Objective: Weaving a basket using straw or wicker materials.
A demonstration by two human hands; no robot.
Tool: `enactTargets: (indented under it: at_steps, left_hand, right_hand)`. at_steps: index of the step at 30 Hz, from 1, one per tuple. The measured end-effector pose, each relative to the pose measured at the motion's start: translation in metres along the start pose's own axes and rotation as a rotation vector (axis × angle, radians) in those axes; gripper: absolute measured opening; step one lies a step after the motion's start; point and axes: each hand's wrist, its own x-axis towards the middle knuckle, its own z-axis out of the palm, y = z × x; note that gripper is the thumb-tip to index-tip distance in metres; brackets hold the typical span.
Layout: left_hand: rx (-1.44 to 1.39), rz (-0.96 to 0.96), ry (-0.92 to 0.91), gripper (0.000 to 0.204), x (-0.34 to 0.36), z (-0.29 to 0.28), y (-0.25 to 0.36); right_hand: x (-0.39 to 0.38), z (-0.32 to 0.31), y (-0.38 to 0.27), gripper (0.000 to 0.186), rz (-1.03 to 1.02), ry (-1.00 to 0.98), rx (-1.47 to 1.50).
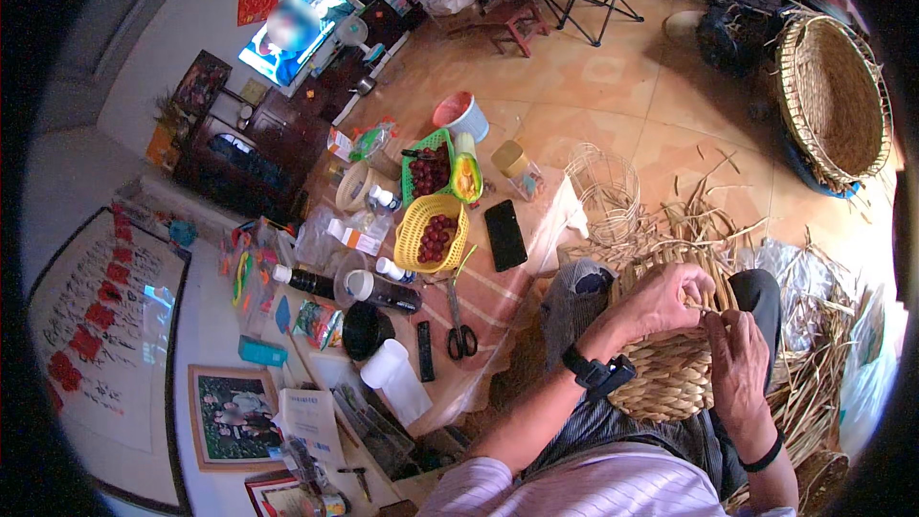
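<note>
— From the head view, what lies around the work?

— A low table (507, 292) to the left carries scissors (460, 325), a black phone (504, 235) and a yellow basket (433, 233) of dark fruit. Loose straw (814, 345) litters the floor on the right.

— And the hands?

— A half-woven straw basket (670, 373) sits on the lap. The left hand (665, 299) has its grip pinched closed on a strand (704, 307) at the rim; the right hand (737, 364) rests curled, closed against the basket's side.

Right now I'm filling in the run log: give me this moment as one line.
left hand: pinching straw strand at basket rim | right hand: gripping same rim | woven basket: on lap, unfinished | scissors: on table, untouched
</note>
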Motion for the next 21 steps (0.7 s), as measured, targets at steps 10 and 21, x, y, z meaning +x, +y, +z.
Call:
enactTargets:
  at_steps: [10,21]
  left_hand:
    - [0.063,0.048,0.023,0.051,-0.005,0.001,0.003]
    - [0.503,0.263,0.289,0.060,-0.021,0.021,0.008]
  right_hand:
    - [0.005,-0.007,-0.009,0.026,0.164,0.009,0.041]
    - [0.013,0.010,0.014,0.022,0.127,0.179,0.119]
